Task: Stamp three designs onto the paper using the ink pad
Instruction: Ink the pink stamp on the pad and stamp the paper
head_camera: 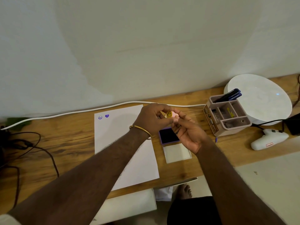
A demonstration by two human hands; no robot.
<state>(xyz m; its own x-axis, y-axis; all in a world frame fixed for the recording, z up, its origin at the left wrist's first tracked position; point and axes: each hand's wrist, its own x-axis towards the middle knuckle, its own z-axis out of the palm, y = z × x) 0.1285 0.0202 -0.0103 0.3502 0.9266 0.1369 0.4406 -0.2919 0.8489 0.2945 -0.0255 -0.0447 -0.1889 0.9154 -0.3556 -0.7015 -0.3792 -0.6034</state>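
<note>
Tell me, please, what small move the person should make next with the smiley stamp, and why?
Probably lower the pink smiley stamp, pinched between the left hand and right hand, onto the open ink pad just below. The paper shows only two prints, a smiley face and a heart, so a third seems due, and the stamp likely needs ink first.

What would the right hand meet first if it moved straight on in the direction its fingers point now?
Most likely the left hand. The right hand points up-left, its fingers on the smiley stamp that both hands pinch above the ink pad. Depth is unclear here.
</note>
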